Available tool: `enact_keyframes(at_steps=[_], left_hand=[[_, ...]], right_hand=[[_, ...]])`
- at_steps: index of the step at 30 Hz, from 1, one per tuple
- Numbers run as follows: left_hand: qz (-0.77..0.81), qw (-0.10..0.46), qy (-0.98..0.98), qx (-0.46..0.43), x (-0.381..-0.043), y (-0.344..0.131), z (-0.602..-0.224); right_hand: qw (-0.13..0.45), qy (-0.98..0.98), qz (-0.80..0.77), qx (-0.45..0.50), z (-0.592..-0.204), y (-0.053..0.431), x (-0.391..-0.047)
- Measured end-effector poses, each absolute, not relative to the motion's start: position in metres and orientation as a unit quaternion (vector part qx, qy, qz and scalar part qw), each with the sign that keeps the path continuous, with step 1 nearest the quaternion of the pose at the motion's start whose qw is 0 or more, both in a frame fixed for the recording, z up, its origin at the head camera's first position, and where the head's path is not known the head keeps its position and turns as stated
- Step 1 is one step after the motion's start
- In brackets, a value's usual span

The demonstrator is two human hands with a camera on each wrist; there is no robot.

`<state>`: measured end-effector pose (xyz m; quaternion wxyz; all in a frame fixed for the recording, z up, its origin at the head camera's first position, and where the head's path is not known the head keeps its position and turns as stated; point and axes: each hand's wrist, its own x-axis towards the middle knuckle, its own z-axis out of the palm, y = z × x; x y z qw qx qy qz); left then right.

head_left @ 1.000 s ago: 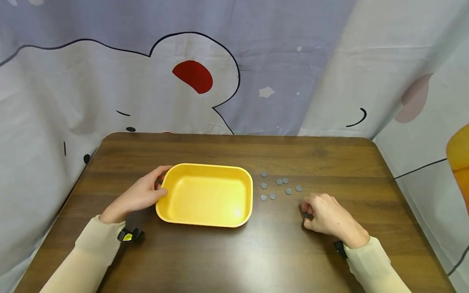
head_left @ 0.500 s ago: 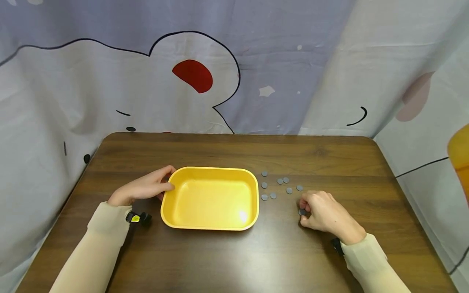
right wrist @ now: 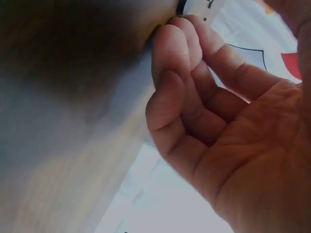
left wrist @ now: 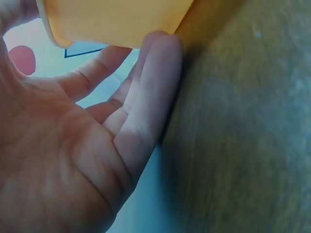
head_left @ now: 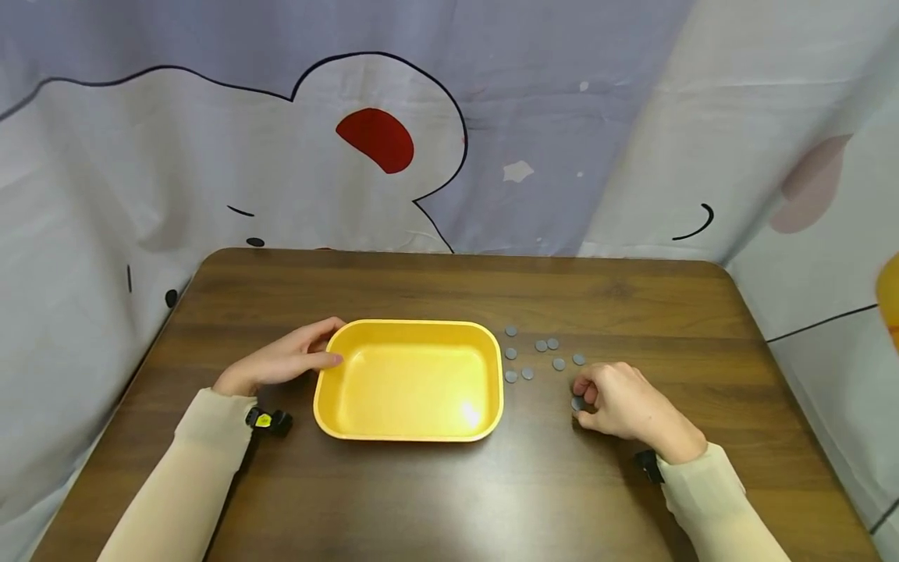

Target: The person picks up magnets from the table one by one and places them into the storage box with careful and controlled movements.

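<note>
A shallow yellow tray (head_left: 410, 382) sits on the wooden table. My left hand (head_left: 284, 359) grips its left end, thumb over the rim and the other fingers outside; in the left wrist view, fingertips meet the tray's outer wall (left wrist: 112, 24). To the right, my right hand (head_left: 625, 402) is close over the table, its thumb and curled fingers around a small round grey disc (head_left: 577, 403). Only a dark edge of the disc (right wrist: 181, 7) shows past the fingertips in the right wrist view. Several like discs (head_left: 541, 346) lie flat between the tray and this hand.
The brown table (head_left: 449, 499) reaches back to a patterned curtain (head_left: 534, 140), which also hangs at both sides. A yellow-orange shape (head_left: 889, 297) shows at the far right edge.
The tray has slid right with my left hand, closer to the loose discs. My right hand has shifted slightly left with its disc, which shows more now between thumb and fingers.
</note>
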<state>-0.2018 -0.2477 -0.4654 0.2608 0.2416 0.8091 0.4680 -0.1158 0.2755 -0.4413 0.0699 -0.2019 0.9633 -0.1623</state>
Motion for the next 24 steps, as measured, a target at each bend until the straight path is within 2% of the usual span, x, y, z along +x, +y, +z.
enact_keyframes(at_steps=[5, 13, 24], left_hand=[[0.488, 0.281, 0.79, 0.243, -0.2028, -0.248, -0.4668], [0.515, 0.292, 0.771, 0.235, -0.2025, -0.2491, -0.4692], [0.532, 0.296, 0.757, 0.236, -0.1999, -0.2526, -0.4706]], right_hand=[[0.094, 0.961, -0.171, -0.194, -0.4379, 0.2745, -0.1189], [0.053, 0.966, -0.141, -0.213, -0.4447, 0.2703, -0.1196], [0.036, 0.959, -0.161, -0.231, -0.4479, 0.267, -0.1209]])
